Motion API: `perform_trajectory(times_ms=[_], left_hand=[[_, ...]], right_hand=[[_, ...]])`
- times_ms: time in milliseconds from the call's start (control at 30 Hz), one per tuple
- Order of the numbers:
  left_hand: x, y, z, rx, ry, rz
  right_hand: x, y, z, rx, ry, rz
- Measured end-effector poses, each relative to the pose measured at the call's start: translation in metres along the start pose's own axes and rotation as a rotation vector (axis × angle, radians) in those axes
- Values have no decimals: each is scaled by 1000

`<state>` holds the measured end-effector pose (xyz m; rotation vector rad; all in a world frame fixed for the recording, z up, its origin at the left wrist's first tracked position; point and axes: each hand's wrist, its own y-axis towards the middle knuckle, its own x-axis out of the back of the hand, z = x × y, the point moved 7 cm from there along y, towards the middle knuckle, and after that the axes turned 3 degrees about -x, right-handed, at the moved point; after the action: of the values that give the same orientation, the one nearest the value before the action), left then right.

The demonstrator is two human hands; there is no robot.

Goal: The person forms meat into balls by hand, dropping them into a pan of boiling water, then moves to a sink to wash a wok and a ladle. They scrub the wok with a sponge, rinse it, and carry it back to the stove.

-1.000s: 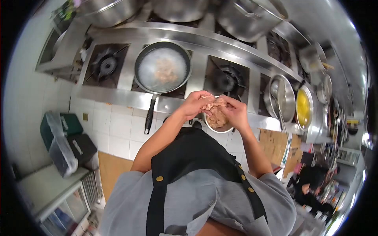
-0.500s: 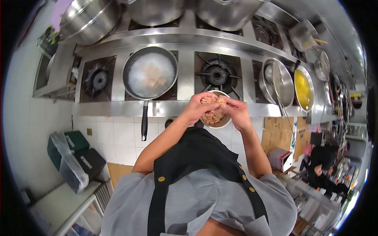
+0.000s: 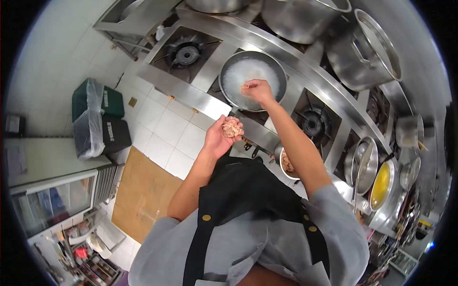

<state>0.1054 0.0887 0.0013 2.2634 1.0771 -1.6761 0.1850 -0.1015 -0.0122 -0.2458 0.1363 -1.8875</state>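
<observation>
My left hand (image 3: 221,138) is cupped palm up around a clump of raw meat (image 3: 233,127), close to the stove's front edge. Over the frying pan (image 3: 281,62), my right hand (image 3: 259,91) pinches a small piece of meat (image 3: 245,89) between its fingertips. Whitish, cloudy liquid (image 3: 238,74) fills the pan, with steam or foam on its surface. A metal pot (image 3: 287,164) holding more raw meat stands partly hidden under my right forearm.
Gas burners (image 3: 185,55) flank the pan on both sides. Large steel pots (image 3: 358,52) stand along the back. At the right are a steel bowl with a ladle and a dish of yellow liquid (image 3: 380,187). Green and black bins (image 3: 110,102) stand on the left.
The view has turned and shifted left. My hands have left the meat pot and parted; my left hand now carries a clump of meat, and my right hand has moved over the pan.
</observation>
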Motion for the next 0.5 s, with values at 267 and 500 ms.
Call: perform_trajectory(times_ms=[267,500], left_hand=[[-7,11,9,-16,-147,0],[-82,63,120,263,-31,167]], right_hand=[[-4,-50,62,157,-689,175],[92,-191,50,198,-657,-310]])
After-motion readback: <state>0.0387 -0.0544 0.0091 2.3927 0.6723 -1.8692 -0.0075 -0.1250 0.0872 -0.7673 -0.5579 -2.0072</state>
